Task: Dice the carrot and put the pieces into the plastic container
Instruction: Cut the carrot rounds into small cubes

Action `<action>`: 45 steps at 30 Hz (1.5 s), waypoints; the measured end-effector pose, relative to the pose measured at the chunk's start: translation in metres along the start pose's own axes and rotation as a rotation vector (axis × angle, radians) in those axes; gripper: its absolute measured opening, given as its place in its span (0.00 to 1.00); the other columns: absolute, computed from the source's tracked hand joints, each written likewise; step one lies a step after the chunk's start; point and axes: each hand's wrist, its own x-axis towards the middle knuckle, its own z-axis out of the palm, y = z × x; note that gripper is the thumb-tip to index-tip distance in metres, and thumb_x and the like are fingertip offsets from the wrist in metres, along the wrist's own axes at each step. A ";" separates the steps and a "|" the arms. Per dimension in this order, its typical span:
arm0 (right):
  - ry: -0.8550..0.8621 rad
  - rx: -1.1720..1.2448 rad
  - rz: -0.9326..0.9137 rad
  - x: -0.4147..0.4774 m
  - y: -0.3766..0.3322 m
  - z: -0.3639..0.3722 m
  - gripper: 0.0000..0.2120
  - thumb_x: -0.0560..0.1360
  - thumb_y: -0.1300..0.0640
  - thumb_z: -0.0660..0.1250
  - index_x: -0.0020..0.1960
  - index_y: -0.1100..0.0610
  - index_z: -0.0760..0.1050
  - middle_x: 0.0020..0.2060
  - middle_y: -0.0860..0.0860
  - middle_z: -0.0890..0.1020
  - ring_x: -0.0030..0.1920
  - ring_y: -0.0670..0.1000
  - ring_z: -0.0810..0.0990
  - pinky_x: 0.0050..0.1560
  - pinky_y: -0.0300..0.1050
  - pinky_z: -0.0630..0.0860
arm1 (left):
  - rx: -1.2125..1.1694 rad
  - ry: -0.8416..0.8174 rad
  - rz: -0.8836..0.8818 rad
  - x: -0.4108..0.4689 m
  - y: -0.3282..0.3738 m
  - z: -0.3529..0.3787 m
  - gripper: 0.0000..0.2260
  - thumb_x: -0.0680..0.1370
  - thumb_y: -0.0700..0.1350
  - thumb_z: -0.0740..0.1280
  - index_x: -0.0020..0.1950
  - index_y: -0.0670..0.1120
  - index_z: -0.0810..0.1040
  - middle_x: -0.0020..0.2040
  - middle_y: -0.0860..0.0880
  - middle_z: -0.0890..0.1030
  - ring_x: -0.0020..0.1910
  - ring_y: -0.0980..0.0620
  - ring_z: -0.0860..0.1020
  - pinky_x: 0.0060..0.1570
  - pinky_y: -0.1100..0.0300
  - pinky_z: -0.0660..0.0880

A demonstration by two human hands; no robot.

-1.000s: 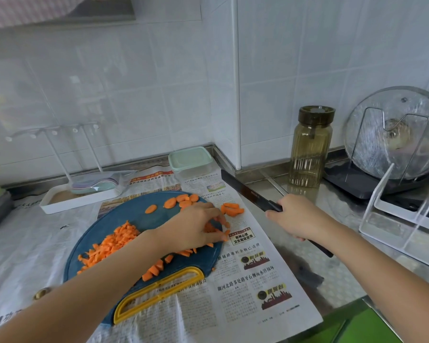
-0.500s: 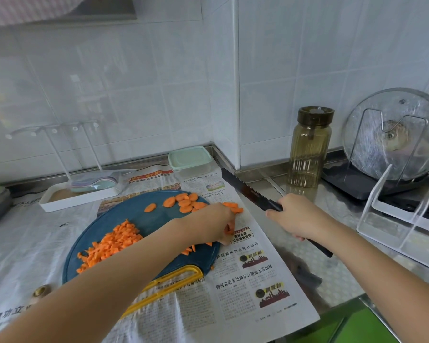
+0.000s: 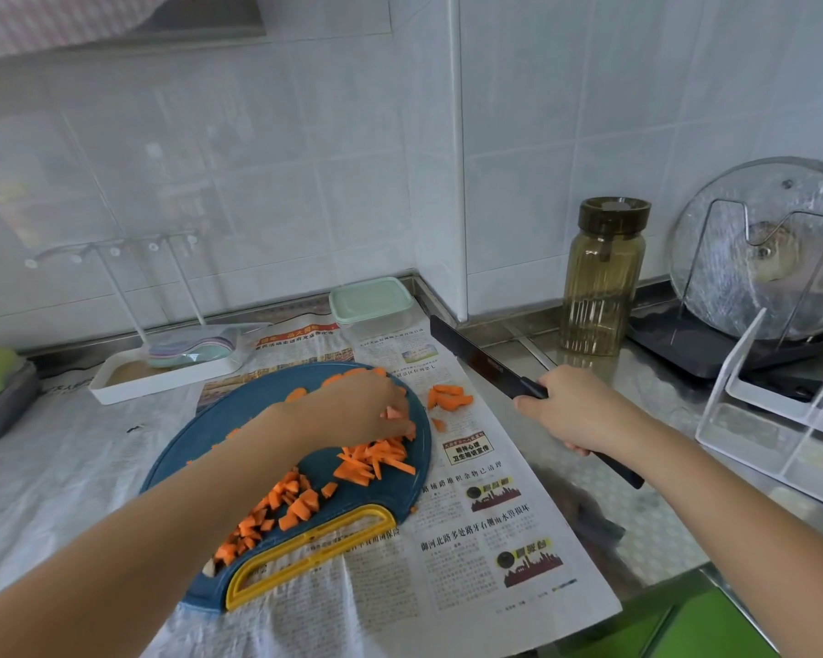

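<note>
The carrot is lying in several groups on the blue cutting board (image 3: pixel 257 401). A heap of small dice (image 3: pixel 276 510) is lying near the yellow handle and a bundle of strips (image 3: pixel 376 460) near the right edge. A few slices (image 3: pixel 393 413) are being covered by the left hand (image 3: pixel 362 406). Its fingers are being curled down on these slices, and one piece is being pinched at the fingertips, as far as can be told.

Some stray slices (image 3: pixel 450 397) are lying off the board on the newspaper (image 3: pixel 495 539), just beside the board's right edge. They are lying between the two hands and nearer to the left one. The strips are lying with their long axis roughly left to right, somewhat slanted, so a crosswise cut is probably being called for.

The knife (image 3: pixel 471 353) is being gripped at its handle by the right hand (image 3: pixel 576 410) and held to the right of the board. Its blade is being pointed far-left, toward the plastic container (image 3: pixel 369 301). This container is standing at the far side by the wall corner, with its pale green lid on.

Chinese headlines are printed on the newspaper, and one boxed line seems to read "卫生知识宣传". A small mark on the blade cannot be read.
</note>
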 end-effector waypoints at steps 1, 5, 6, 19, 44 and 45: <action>-0.004 -0.003 -0.003 0.000 0.000 0.001 0.12 0.80 0.52 0.61 0.45 0.61 0.74 0.25 0.52 0.72 0.21 0.49 0.70 0.21 0.37 0.67 | -0.008 0.027 -0.007 0.000 0.001 0.001 0.12 0.79 0.53 0.63 0.51 0.48 0.83 0.44 0.54 0.79 0.44 0.56 0.75 0.48 0.57 0.74; -0.005 -0.002 0.003 0.002 0.000 0.002 0.13 0.80 0.52 0.61 0.40 0.58 0.71 0.25 0.52 0.72 0.21 0.48 0.70 0.21 0.38 0.67 | -0.044 0.051 0.020 0.011 0.022 -0.002 0.12 0.80 0.46 0.63 0.62 0.48 0.79 0.58 0.50 0.77 0.57 0.51 0.75 0.58 0.60 0.71; -0.001 -0.002 0.003 0.002 -0.001 0.003 0.13 0.80 0.52 0.61 0.39 0.57 0.70 0.24 0.52 0.72 0.21 0.48 0.70 0.21 0.38 0.68 | -0.049 0.023 0.039 0.015 0.028 0.000 0.13 0.80 0.45 0.63 0.64 0.48 0.77 0.61 0.51 0.76 0.59 0.55 0.73 0.59 0.66 0.66; 0.031 0.001 0.011 0.000 0.002 -0.002 0.16 0.80 0.52 0.62 0.35 0.56 0.67 0.24 0.52 0.71 0.20 0.49 0.70 0.22 0.38 0.67 | -0.138 -0.038 -0.010 0.041 0.022 0.006 0.08 0.77 0.46 0.67 0.54 0.44 0.79 0.52 0.49 0.78 0.47 0.55 0.72 0.45 0.63 0.66; 0.041 0.044 0.030 0.023 0.019 0.000 0.10 0.79 0.53 0.62 0.47 0.59 0.76 0.22 0.52 0.71 0.14 0.46 0.68 0.19 0.37 0.66 | -0.150 -0.108 0.032 0.081 0.010 0.006 0.16 0.74 0.50 0.71 0.58 0.45 0.77 0.55 0.49 0.76 0.52 0.52 0.72 0.50 0.60 0.66; 0.037 0.040 0.031 0.023 0.019 0.000 0.10 0.79 0.53 0.62 0.47 0.59 0.76 0.22 0.52 0.71 0.14 0.45 0.68 0.19 0.37 0.65 | -0.135 -0.124 0.036 0.082 0.012 0.003 0.14 0.74 0.50 0.71 0.56 0.46 0.77 0.53 0.50 0.77 0.51 0.52 0.72 0.50 0.60 0.67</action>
